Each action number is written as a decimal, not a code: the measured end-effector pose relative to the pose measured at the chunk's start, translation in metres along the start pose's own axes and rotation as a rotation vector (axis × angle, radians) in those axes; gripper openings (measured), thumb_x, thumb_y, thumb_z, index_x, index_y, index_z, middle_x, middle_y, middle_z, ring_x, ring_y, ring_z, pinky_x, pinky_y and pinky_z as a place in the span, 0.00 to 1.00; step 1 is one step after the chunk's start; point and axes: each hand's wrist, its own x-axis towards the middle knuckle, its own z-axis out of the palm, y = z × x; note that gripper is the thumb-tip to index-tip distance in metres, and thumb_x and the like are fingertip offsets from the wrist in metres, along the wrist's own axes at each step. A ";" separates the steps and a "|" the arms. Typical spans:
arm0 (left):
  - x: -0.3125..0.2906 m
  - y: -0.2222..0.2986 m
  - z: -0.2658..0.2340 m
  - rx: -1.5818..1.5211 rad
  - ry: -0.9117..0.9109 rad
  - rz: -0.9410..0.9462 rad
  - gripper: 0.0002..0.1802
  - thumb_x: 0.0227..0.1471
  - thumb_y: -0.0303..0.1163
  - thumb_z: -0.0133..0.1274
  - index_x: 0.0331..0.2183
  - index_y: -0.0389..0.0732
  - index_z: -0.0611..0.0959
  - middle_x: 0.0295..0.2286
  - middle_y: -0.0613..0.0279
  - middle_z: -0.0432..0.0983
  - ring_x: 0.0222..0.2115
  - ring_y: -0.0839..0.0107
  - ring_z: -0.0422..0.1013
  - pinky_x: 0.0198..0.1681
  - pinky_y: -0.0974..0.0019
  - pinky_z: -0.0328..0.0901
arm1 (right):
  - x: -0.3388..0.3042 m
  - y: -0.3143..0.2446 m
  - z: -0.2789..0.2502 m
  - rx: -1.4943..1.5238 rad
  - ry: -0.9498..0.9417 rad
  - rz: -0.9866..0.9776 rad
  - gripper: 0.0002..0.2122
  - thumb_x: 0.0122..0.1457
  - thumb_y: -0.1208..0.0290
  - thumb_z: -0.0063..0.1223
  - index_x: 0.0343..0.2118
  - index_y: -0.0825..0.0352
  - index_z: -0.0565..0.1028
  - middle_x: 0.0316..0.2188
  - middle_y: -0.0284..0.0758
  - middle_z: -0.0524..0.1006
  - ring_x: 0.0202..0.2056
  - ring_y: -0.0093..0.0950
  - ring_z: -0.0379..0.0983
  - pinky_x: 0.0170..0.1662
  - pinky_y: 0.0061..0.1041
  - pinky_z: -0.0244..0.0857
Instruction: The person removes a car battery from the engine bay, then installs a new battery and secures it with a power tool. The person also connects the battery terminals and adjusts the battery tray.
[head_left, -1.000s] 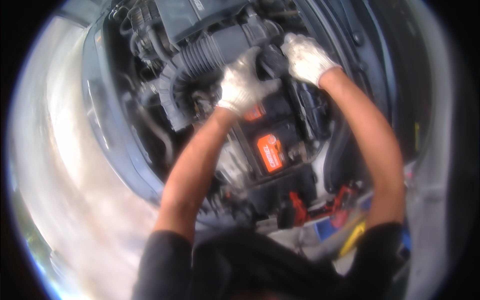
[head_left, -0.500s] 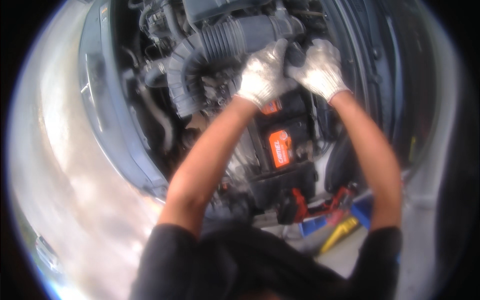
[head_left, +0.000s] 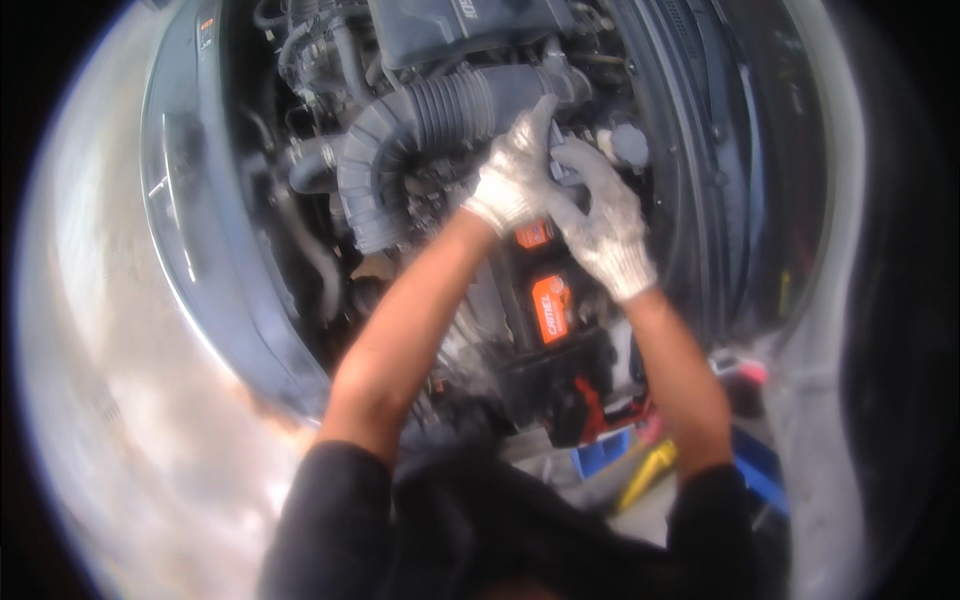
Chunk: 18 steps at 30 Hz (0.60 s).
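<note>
Both my hands wear whitish knit gloves and meet over the engine bay, at the edge of the ribbed black air intake hose (head_left: 440,112). My left hand (head_left: 512,175) has its fingers closed, with the index side toward the hose; anything inside is hidden. My right hand (head_left: 603,220) curves toward it, thumb and fingers apart in a C shape, fingertips at the left hand. A small pale glint shows between the hands, too blurred to name. Just below them sits the black car battery (head_left: 585,290) with orange labels. A whitish round reservoir (head_left: 627,145) stands beyond my right hand.
A dark plastic engine cover (head_left: 470,25) lies at the far side. The grey front body edge (head_left: 200,200) curves along the left, and black cowl panels (head_left: 700,150) run on the right. Red clamp-like parts (head_left: 592,410) and a yellow-handled tool (head_left: 648,475) are nearer me.
My hands have come nearer to me, away from a dark rounded part seen between them before. The right hand has swung left and lower, and the whitish reservoir now shows. The view has shifted slightly.
</note>
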 end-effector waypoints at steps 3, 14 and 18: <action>-0.002 0.006 -0.002 -0.003 0.033 -0.047 0.64 0.36 0.38 0.76 0.71 0.35 0.62 0.61 0.37 0.71 0.60 0.42 0.73 0.66 0.52 0.69 | -0.027 0.007 0.000 -0.001 0.153 0.121 0.19 0.64 0.76 0.62 0.58 0.70 0.80 0.57 0.49 0.82 0.59 0.43 0.80 0.63 0.35 0.71; 0.006 0.019 -0.005 0.059 0.150 -0.041 0.56 0.30 0.35 0.80 0.63 0.37 0.75 0.48 0.49 0.82 0.48 0.55 0.81 0.55 0.55 0.76 | -0.019 0.104 0.017 -0.308 0.272 0.019 0.10 0.64 0.77 0.57 0.45 0.72 0.83 0.43 0.48 0.85 0.43 0.50 0.83 0.49 0.43 0.78; 0.014 0.009 0.000 0.052 0.144 0.018 0.58 0.29 0.41 0.83 0.62 0.35 0.76 0.50 0.46 0.83 0.50 0.53 0.80 0.59 0.55 0.74 | -0.025 0.105 0.017 -0.334 0.122 0.063 0.14 0.63 0.73 0.59 0.52 0.65 0.82 0.49 0.50 0.82 0.42 0.51 0.83 0.47 0.47 0.78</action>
